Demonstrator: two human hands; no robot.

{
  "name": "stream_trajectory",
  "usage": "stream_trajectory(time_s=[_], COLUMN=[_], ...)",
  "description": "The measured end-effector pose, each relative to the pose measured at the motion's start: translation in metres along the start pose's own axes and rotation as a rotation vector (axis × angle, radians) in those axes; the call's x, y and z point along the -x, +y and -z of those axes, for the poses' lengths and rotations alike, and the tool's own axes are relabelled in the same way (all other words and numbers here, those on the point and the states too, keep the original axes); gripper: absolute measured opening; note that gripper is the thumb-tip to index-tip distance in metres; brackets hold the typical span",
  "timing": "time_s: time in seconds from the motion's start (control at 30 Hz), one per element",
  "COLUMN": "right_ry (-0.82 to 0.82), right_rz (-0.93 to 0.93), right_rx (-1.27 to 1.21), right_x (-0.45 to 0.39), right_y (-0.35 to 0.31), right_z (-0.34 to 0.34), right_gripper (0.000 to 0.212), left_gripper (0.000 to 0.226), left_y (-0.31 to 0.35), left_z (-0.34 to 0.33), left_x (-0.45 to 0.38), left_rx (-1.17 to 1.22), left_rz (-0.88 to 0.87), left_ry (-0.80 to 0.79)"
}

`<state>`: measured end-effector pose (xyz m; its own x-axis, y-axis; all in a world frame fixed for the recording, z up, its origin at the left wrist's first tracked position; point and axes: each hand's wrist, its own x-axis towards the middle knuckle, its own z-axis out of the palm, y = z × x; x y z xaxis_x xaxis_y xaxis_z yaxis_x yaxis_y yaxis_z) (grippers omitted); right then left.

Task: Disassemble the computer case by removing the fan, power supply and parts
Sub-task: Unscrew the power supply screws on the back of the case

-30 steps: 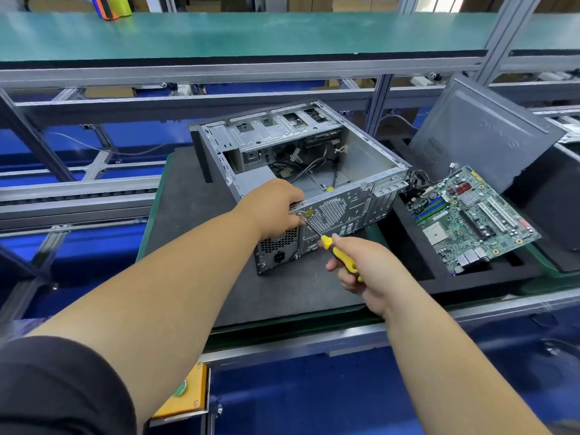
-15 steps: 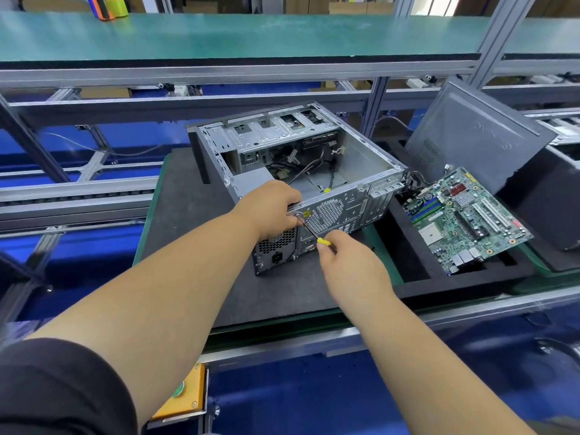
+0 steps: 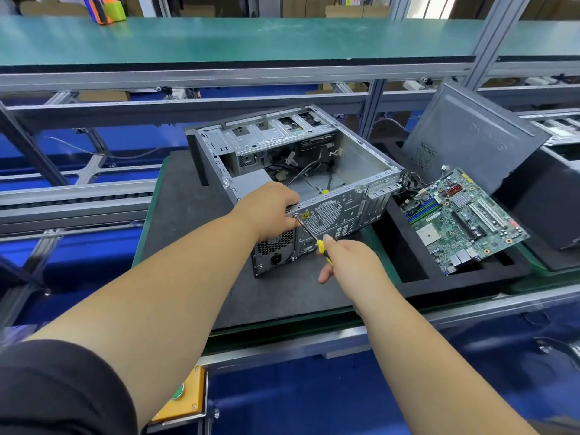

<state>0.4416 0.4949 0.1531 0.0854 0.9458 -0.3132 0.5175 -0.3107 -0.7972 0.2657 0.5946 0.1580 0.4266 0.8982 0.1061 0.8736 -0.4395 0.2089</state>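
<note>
The computer case [image 3: 295,180] lies on its side, open side up, on the dark foam mat [image 3: 185,233] that covers the middle of the worktop [image 3: 470,306]; its perforated rear panel faces the person. Loose cables [image 3: 301,171] lie tangled inside the case, and the drive bays sit along its far edge. The power supply [image 3: 276,249] is in the near left corner of the case, its vent grille and black socket showing on the rear panel.

The left hand [image 3: 270,215] rests on the top rim of the case above the power supply, with its fingers curled over the edge, so this grip is closed on the case. The right hand [image 3: 348,262] holds the yellow handle of a screwdriver [image 3: 309,232], thumb and fingers pinched round it; this grip is closed on the tool. The thin shaft runs up and to the left, and its tip seems to meet a screw at the upper corner of the power supply, though the contact is too small to make out surely.

To the right of the case, near the worktop's right edge, a green motherboard [image 3: 461,218] lies tilted in a black foam tray [image 3: 408,271]. Behind it a grey side panel [image 3: 470,139] stands leaning. At the near left, below the worktop's front edge, an orange button box [image 3: 185,397] hangs.
</note>
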Motion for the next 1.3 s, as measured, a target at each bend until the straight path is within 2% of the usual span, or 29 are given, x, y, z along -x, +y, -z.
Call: stream_trajectory(time_s=[0.07, 0.13, 0.23, 0.33, 0.43, 0.53, 0.6, 0.7, 0.77, 0.8, 0.87, 0.93, 1.03, 1.1, 1.13, 1.2, 1.3], right_ry=[-0.101, -0.169, -0.176, -0.132, 0.017, 0.221, 0.302, 0.304, 0.227, 0.173, 0.093, 0.055, 0.012, -0.019, -0.038, -0.064, -0.087], right_rz=[-0.169, -0.233, -0.203, -0.097, 0.060, 0.232, 0.320, 0.341, 0.283, 0.240, 0.167, 0.140, 0.156, 0.158, 0.157, 0.149, 0.128], right_rx=[-0.156, -0.281, -0.364, -0.347, -0.122, 0.305, 0.499, 0.589, 0.493, 0.412, 0.272, 0.218, 0.199, 0.167, 0.127, 0.035, -0.044], right_x=[-0.002, -0.003, -0.002, -0.003, -0.004, 0.000, 0.004, 0.006, 0.005, 0.003, 0.001, -0.001, -0.004, -0.008, -0.010, -0.013, -0.014], right_y=[-0.009, -0.012, -0.007, 0.002, 0.008, 0.009, 0.006, 0.003, 0.001, 0.001, 0.001, 0.003, 0.006, 0.009, 0.010, 0.011, 0.010], right_z=[-0.001, -0.002, -0.002, -0.001, -0.003, -0.007, -0.011, -0.017, -0.016, -0.014, -0.008, -0.004, 0.000, 0.002, 0.002, 0.002, 0.003], right_gripper=[0.045, 0.043, 0.034, 0.021, 0.007, 0.011, 0.010, 0.013, 0.020, 0.025, 0.030, 0.029, 0.029, 0.026, 0.025, 0.022, 0.023], left_gripper=[0.031, 0.030, 0.030, 0.029, 0.030, 0.031, 0.031, 0.030, 0.022, 0.016, 0.053, 0.068, 0.046, 0.021, 0.012, 0.019, 0.026], left_y=[0.000, -0.001, -0.001, 0.000, 0.001, 0.000, 0.000, 0.003, 0.004, 0.003, 0.002, 0.006, 0.022, 0.038, 0.045, 0.057, 0.067], left_z=[0.000, -0.001, -0.001, 0.000, 0.001, 0.000, 0.000, 0.002, 0.003, 0.003, 0.006, 0.011, 0.011, 0.008, 0.005, -0.001, -0.013], left_x=[0.000, 0.000, 0.000, 0.000, 0.001, 0.000, 0.000, 0.002, 0.002, 0.002, 0.009, 0.022, 0.046, 0.061, 0.065, 0.069, 0.064], left_rx=[-0.004, -0.001, 0.006, 0.013, 0.005, -0.002, -0.009, -0.013, 0.012, 0.060, 0.209, 0.370, 0.549, 0.701, 0.804, 1.007, 1.283], left_rz=[-0.003, 0.000, 0.006, 0.001, 0.008, 0.013, 0.013, 0.031, 0.036, 0.035, 0.042, 0.023, 0.120, 0.226, 0.284, 0.439, 0.730], left_ry=[0.000, 0.001, -0.003, -0.004, -0.008, -0.005, -0.004, -0.025, -0.034, -0.027, -0.007, 0.119, 0.412, 0.493, 0.475, 0.364, 0.085])
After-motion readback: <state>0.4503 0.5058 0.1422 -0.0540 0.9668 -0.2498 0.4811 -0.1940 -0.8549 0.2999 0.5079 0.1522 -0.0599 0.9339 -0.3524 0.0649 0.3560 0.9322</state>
